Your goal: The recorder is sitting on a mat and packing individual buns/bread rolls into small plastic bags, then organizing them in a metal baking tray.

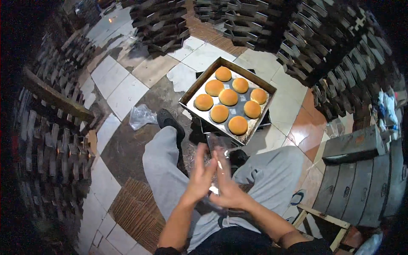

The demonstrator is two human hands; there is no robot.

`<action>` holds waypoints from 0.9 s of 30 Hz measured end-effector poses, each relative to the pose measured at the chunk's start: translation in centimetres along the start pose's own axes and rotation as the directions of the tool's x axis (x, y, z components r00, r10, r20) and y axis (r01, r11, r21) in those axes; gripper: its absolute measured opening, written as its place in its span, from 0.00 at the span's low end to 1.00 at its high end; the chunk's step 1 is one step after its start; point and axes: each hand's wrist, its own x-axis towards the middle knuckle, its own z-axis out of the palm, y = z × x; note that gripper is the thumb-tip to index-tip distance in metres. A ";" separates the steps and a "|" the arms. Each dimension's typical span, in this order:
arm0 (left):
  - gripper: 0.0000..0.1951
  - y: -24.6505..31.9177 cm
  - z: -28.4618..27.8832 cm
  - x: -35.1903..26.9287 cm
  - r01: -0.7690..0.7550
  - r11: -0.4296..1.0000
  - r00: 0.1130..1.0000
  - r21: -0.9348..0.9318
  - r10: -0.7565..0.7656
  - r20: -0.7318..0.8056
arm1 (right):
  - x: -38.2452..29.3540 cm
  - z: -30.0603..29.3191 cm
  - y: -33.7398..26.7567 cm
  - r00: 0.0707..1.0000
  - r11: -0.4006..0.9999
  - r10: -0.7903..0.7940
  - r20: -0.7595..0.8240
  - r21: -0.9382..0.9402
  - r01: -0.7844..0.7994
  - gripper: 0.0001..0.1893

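My left hand (201,175) and my right hand (230,188) come together in front of my lap, palms facing each other. A clear plastic bag (213,190) shows between them and against my right hand. Motion blur hides how the fingers of my left hand meet it. Just beyond my fingertips, a square metal baking pan (208,119) sits turned cornerwise. Several round golden buns (228,97) rest apart from one another in the pan, on a dark printed sheet (244,98).
Stacked dark metal pans (159,28) rise ahead and on both sides. A crumpled plastic bag (142,117) lies on the worn tile floor (122,95) by my left foot. Closed grey tins (347,191) and a wooden frame (322,216) stand at right.
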 end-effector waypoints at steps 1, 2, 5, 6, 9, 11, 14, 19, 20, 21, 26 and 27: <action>0.31 0.9 0.5 1.6 0.217 0.930 0.971 -0.296 -0.175 0.161 | 1.0 1.1 -0.3 0.974 0.933 0.225 -0.020 0.292 -0.210 0.38; 0.30 -1.5 -0.7 2.4 0.210 0.908 0.977 -0.362 -0.206 0.051 | 3.3 2.0 -1.6 0.973 0.973 0.143 -0.183 0.204 -0.105 0.35; 0.22 -2.8 -3.4 6.5 0.008 0.796 0.871 -0.605 -0.303 -0.387 | 6.2 1.4 0.6 0.995 0.998 0.054 0.079 -0.039 -0.051 0.35; 0.23 -3.3 -5.2 6.9 -0.042 0.755 0.794 -0.654 -0.371 -0.481 | 7.1 2.0 3.7 0.994 0.992 0.074 -0.083 -0.092 -0.082 0.23; 0.23 -2.5 -7.0 6.7 -0.103 0.630 0.775 -0.770 -0.434 -0.459 | 12.3 -3.1 17.0 0.949 0.652 0.130 -0.287 -0.697 -0.300 0.17; 0.23 -1.7 -6.8 6.2 -0.099 0.546 0.842 -0.832 -0.399 -0.363 | 14.4 -8.2 24.5 0.832 0.441 0.295 -0.470 -0.705 -0.555 0.26; 0.22 -2.0 -5.8 5.3 -0.042 0.474 0.944 -0.880 -0.270 -0.190 | 15.8 -10.2 26.1 0.615 0.499 0.641 -0.459 -0.360 -0.788 0.32; 0.22 -4.1 -2.9 6.0 -0.019 0.553 0.961 -0.833 -0.220 -0.167 | 11.0 -8.9 22.8 0.708 0.714 0.672 -0.218 -0.062 -0.697 0.36; 0.22 -4.5 -2.6 5.8 0.018 0.535 0.961 -0.845 -0.243 -0.134 | 9.9 -8.5 21.2 0.731 0.785 0.580 -0.360 0.005 -0.620 0.36; 0.22 -5.1 -2.3 5.4 0.054 0.515 0.959 -0.855 -0.266 -0.100 | 8.1 -10.0 19.3 0.712 0.780 0.625 -0.321 0.215 -0.588 0.33; 0.25 -7.1 -1.7 3.6 0.132 0.455 0.941 -0.881 -0.336 -0.032 | -0.2 -8.5 6.9 0.860 0.476 0.491 0.142 0.783 -0.401 0.29; 0.25 -7.0 -1.5 3.4 0.127 0.457 0.941 -0.881 -0.337 -0.039 | -1.2 -7.7 6.1 0.876 0.487 0.437 0.204 0.765 -0.422 0.30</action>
